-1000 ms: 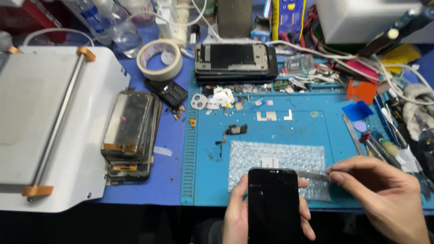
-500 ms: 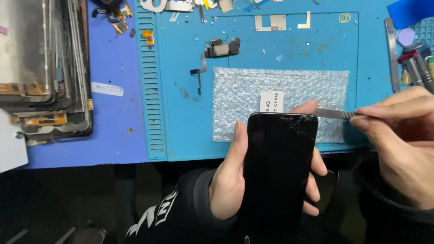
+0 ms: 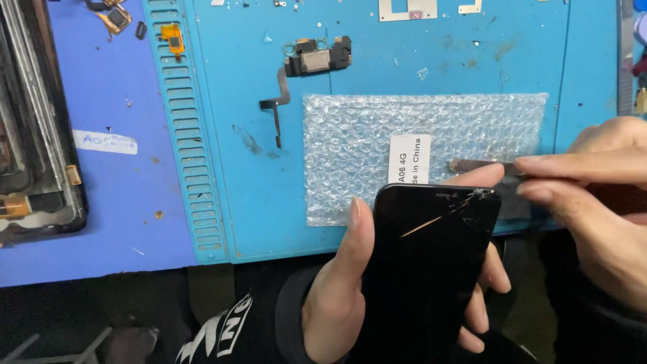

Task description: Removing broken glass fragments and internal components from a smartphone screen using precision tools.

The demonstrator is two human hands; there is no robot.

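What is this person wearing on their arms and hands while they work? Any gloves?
No gloves: both hands are bare. The left hand comes out of a black sleeve with a snug, ribbed-looking cuff and a white printed design further up the forearm. The right hand also ends in a dark sleeve, plain as far as it shows. No rings or watch are visible.

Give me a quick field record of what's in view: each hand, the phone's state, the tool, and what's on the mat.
left hand: grips phone by its sides, screen up
phone: black, glass cracked at top right corner
right hand: pinches thin metal tool, tip just above the phone's top edge
mat: blue, carries bubble wrap with white label, and flex cable part
left edge: stacked phone frames
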